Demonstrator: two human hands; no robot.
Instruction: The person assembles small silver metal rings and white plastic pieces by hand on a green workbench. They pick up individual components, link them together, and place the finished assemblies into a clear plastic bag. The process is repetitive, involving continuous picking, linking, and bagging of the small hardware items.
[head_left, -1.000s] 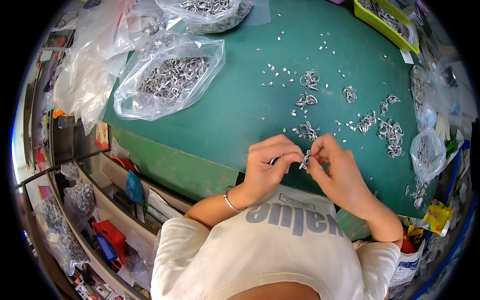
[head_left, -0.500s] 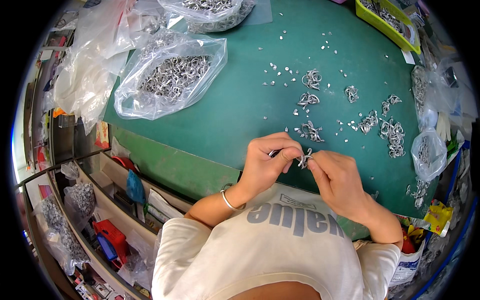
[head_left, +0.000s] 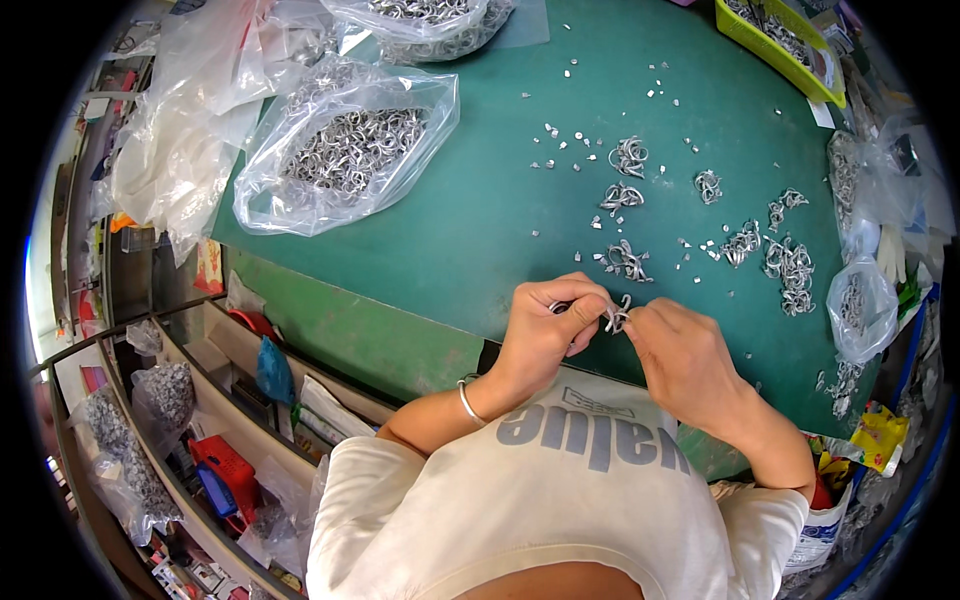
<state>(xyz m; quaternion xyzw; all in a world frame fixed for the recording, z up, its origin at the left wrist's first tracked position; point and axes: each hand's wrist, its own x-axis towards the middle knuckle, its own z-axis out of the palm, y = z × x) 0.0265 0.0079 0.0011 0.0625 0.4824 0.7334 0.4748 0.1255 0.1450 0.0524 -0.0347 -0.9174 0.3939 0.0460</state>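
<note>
Two hands with silver rings between them; right grip unclear

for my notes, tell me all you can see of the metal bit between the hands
The metal bit is small, silvery and metallic-looking, with curved arms pointing different ways; whether it is one piece or several is unclear. It is held near the front edge of the green table, pinched between the left hand and right hand.

Green table (cluttered shelves leftward)
</note>
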